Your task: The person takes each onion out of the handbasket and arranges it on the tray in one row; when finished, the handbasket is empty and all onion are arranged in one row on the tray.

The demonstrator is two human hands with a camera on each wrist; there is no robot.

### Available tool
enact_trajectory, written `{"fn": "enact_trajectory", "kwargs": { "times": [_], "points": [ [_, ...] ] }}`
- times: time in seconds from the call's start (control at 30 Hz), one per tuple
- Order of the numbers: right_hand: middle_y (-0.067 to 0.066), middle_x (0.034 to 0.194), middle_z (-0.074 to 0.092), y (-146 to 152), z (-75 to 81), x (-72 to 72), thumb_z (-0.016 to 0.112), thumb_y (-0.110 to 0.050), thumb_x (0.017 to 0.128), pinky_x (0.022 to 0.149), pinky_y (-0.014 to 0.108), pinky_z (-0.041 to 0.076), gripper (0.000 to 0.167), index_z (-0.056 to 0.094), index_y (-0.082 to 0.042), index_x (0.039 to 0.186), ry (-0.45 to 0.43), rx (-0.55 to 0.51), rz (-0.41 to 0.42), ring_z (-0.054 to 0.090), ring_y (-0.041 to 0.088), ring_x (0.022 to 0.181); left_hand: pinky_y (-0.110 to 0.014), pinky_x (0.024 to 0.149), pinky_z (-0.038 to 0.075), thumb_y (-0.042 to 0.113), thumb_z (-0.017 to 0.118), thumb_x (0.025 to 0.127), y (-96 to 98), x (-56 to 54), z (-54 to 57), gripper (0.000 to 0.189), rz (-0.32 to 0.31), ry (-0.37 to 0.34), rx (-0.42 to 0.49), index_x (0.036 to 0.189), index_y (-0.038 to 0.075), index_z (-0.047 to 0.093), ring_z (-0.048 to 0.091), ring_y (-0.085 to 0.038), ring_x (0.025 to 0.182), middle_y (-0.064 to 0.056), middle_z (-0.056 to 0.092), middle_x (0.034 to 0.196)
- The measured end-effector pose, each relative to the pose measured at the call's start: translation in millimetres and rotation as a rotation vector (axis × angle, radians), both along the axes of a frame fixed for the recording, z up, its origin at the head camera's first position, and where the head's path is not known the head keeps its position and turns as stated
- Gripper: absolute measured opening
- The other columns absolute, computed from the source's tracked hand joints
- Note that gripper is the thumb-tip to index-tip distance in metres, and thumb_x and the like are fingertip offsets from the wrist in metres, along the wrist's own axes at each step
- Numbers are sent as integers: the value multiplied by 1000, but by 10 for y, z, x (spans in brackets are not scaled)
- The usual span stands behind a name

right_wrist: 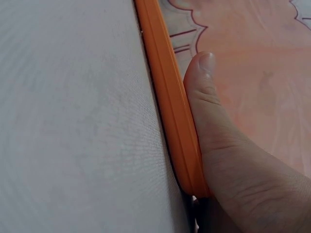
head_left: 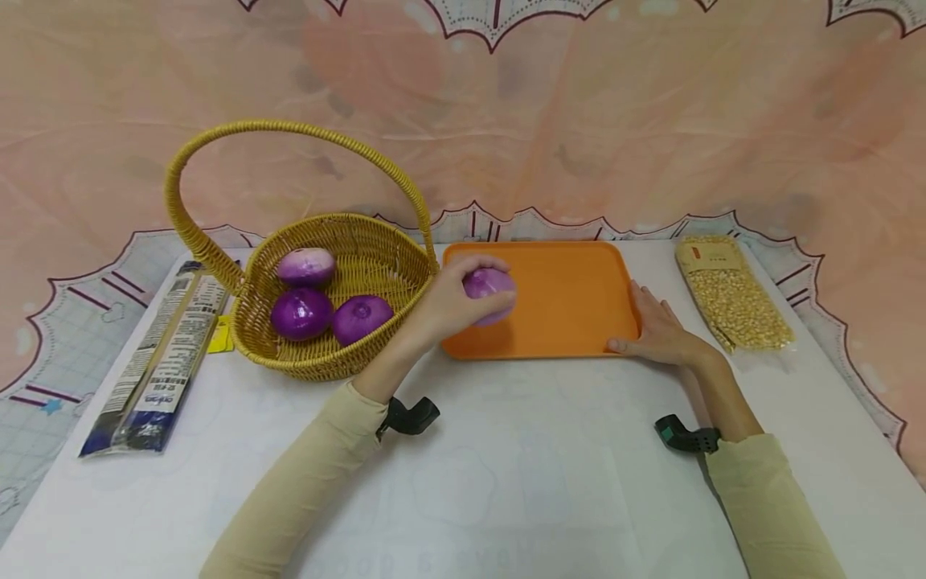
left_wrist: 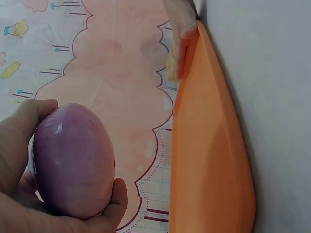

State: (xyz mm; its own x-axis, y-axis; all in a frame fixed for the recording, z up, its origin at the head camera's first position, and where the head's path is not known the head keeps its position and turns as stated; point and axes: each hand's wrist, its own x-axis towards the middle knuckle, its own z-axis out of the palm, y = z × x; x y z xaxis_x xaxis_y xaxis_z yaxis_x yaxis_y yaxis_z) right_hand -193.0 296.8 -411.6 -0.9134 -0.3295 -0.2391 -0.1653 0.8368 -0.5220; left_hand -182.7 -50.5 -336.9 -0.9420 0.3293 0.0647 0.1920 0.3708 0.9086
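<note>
My left hand (head_left: pixel 450 301) grips a purple onion (head_left: pixel 492 294) above the left part of an orange tray (head_left: pixel 567 297). In the left wrist view, the thumb and fingers curl round the onion (left_wrist: pixel 73 160), which is held apart from the tray. At the tray's right edge rests my right hand (head_left: pixel 661 334), its fingers extended along the side. The right wrist view shows the thumb (right_wrist: pixel 206 97) lying over the tray's rim (right_wrist: pixel 170 107); the other fingers are hidden there. Left of the tray, a yellow wicker basket (head_left: pixel 369 261) contains a pale purple onion (head_left: pixel 307 267) and two darker onions (head_left: pixel 301 314).
The basket's tall handle (head_left: pixel 289 127) arches over it. A long dark-ended packet (head_left: pixel 159 362) lies at the left, with a small yellow item (head_left: pixel 220 336) beside the basket. On the right lies a clear bag of yellow kernels (head_left: pixel 734 297). A patterned cloth hangs behind the white table (head_left: pixel 521 458).
</note>
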Motion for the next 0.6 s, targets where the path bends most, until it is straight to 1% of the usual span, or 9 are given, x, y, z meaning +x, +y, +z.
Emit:
{"fn": "enact_trajectory", "kwargs": {
  "times": [0.13, 0.27, 0.43, 0.5, 0.6],
  "points": [
    [28, 160, -7, -2, -5, 4, 67, -54, 84, 118, 61, -8, 118, -11, 4, 152, 0, -3, -1, -7, 45, 149, -40, 89, 53, 34, 77, 81, 85, -40, -2, 41, -6, 17, -36, 118, 21, 64, 55, -23, 109, -3, 57, 126],
    [28, 160, -7, -5, -12, 10, 67, -54, 84, 118, 61, -8, 118, -11, 4, 152, -4, -6, -4, -7, 45, 149, -39, 88, 53, 36, 76, 81, 174, -66, 4, 42, -12, 22, -73, 118, 23, 64, 54, -22, 110, -3, 55, 128],
    [29, 160, -8, -5, -16, 10, 67, -55, 83, 118, 61, -8, 119, -11, 4, 152, -5, -1, -4, -7, 45, 149, -38, 87, 53, 38, 75, 82, 243, -92, 9, 44, -22, -9, -74, 120, 21, 63, 53, -23, 111, -4, 52, 130],
    [29, 160, -7, -7, -12, 9, 67, -54, 83, 118, 61, -8, 119, -11, 4, 152, -2, -1, -3, -7, 45, 149, -39, 87, 53, 38, 75, 82, 269, -106, 18, 45, -27, -14, -71, 121, 20, 63, 53, -23, 111, -4, 52, 130],
    [29, 160, -7, -10, -9, 8, 67, -54, 83, 118, 60, -8, 119, -11, 3, 152, -2, 2, -4, -7, 45, 149, -38, 87, 53, 37, 75, 82, 314, -131, 27, 44, -32, -13, -70, 120, 20, 63, 54, -23, 111, -4, 53, 130]
  ]
}}
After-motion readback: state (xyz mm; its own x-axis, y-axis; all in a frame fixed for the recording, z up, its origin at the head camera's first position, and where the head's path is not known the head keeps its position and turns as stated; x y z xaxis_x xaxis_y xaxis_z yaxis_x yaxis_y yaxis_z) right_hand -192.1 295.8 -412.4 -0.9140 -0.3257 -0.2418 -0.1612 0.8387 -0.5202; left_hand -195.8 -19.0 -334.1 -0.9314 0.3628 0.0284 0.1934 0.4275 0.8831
